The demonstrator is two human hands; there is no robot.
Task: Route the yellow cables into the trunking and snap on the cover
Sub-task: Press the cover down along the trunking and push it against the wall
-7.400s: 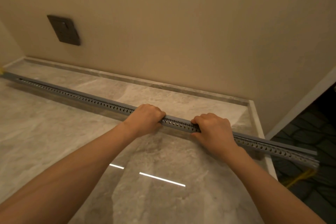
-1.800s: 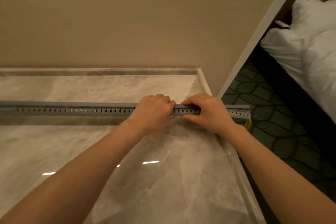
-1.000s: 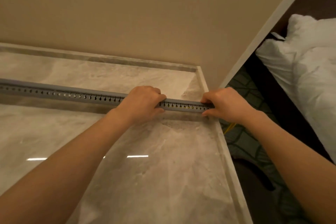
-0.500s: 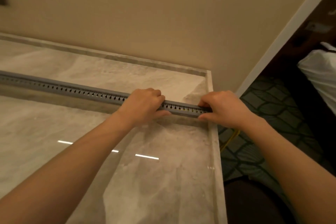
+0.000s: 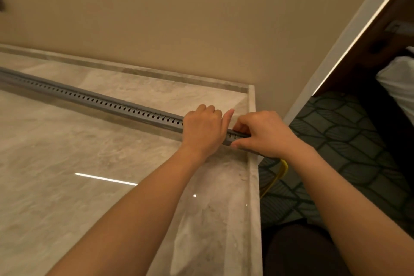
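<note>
A long grey slotted trunking [image 5: 107, 103] lies across the marble counter [image 5: 67, 152], running from the far left to the right edge. My left hand [image 5: 202, 130] presses down over the trunking near its right end, thumb raised. My right hand [image 5: 264, 133] pinches the trunking's right end at the counter edge, right beside the left hand. A yellow cable [image 5: 279, 175] hangs down from under my right wrist toward the floor. The cover's seam is hidden under both hands.
A beige wall [image 5: 201, 18] stands behind the counter, with a raised marble lip along the back and right edges. To the right lie patterned dark carpet [image 5: 347, 141], a white door frame [image 5: 349, 36] and white bedding [image 5: 398, 83]. A dark wall plate sits at the far left.
My left hand has slid right along the trunking until it sits against my right hand, which stays at the trunking's end. The view has shifted slightly.
</note>
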